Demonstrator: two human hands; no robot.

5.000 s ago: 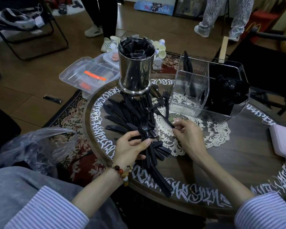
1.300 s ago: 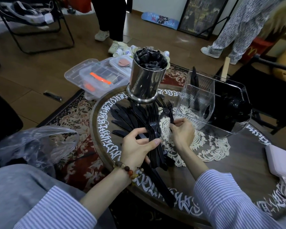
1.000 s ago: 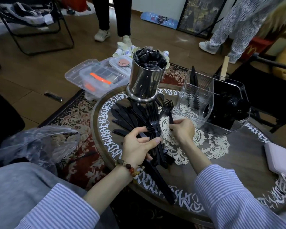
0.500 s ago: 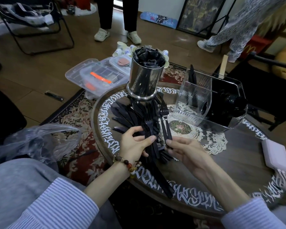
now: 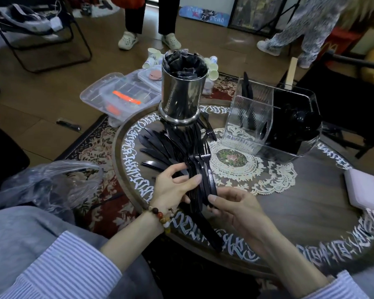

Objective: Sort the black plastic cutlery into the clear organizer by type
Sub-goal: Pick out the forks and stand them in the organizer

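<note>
Over the round bench [image 5: 311,212], the left hand [image 5: 171,188] grips a stacked bundle of black forks [image 5: 195,169] while the right hand [image 5: 231,206] pinches one fork's handle against it, the clear organizer [image 5: 253,117] standing well beyond, past the knife pile [image 5: 160,143].

Home living room, wood floor [image 5: 41,100], patterned rug [image 5: 91,147], round coffee table [image 5: 289,212] with lace doily [image 5: 257,175]

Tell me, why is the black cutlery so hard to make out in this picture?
Head view: dim light blends the black forks in the left hand with the pile behind; the metal cup and clear organizer throw reflections; the wide lens bends the table edge.
</note>
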